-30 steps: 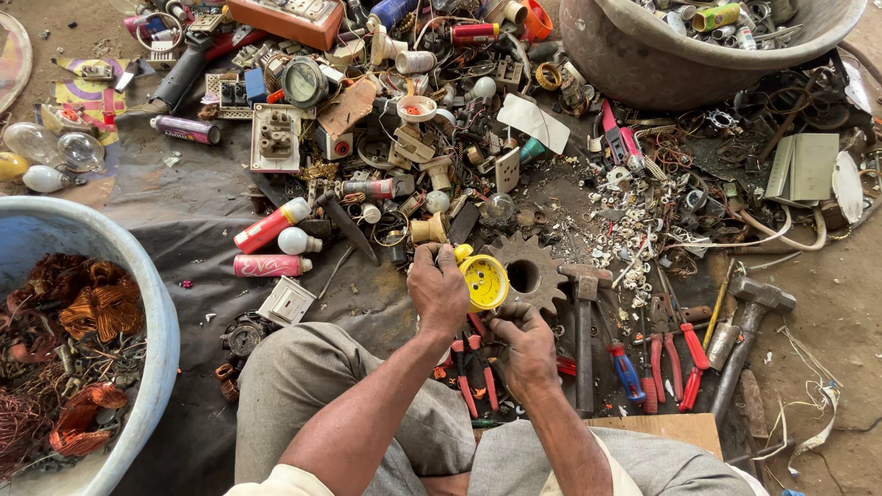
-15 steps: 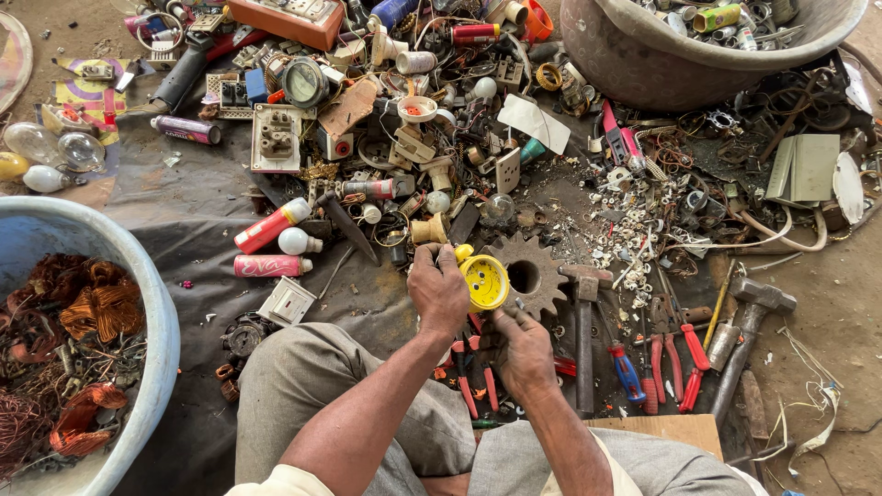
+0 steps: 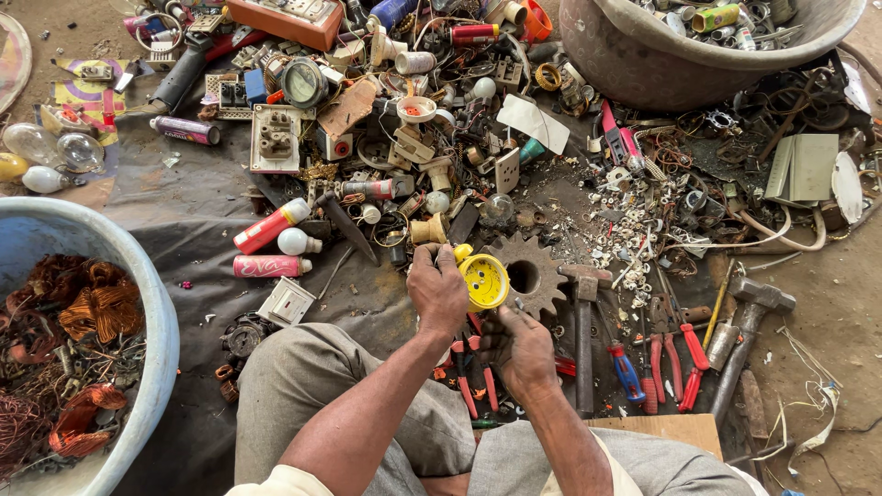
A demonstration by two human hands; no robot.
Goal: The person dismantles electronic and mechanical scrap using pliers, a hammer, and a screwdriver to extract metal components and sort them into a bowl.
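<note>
- The left hand is closing around a small yellow cap, holding it up off the floor with its open face turned toward the person so the inside is showing.
- The right hand is sitting just below and to the right of the cap, with its fingers curling in. It looks to be pinching something thin near the cap's lower edge, but that thing is too small to tell.
- Both hands are working close together above the person's knees, likely so the cap is staying steady while it is being picked at.
- A rusty gear is lying flat on the floor just right of the left hand, partly behind the cap.
- A hammer is lying right of the right hand, and red pliers are lying further right, all within easy reach.
- A blue tub of copper wire is sitting well to the left of the left hand, probably for sorted bits.
- A red can and a pink can are lying on the dark sheet, left of the left hand.
- A grey tub of scrap is sitting far beyond the hands, up and to the right.
- Since half a second ago, almost nothing is changing: the cap is staying in the left hand at the same spot, and the right hand is keeping just under it.
</note>
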